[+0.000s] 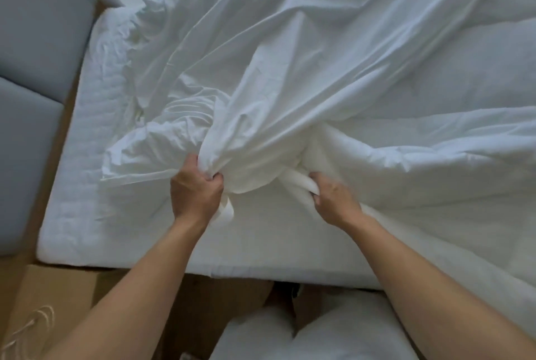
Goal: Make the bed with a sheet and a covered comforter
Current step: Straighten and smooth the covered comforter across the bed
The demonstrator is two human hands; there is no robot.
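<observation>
A white mattress (75, 214) lies in front of me, its near-left part bare. A thin white cover (290, 69) is spread in wrinkles over most of the bed and drawn into a bunch at the near side. My left hand (194, 191) grips that bunched thin fabric. A thicker white comforter (435, 162) lies on the right, partly under the thin fabric. My right hand (333, 200) grips a rolled edge of the comforter, fingers curled round it. The two hands are about a hand's width apart.
A grey padded headboard (37, 55) stands at the left, with a wooden bed frame (58, 287) showing beside the mattress. White pillows (304, 339) lie at the bottom centre near my legs. A pale cord (32, 327) lies at the bottom left.
</observation>
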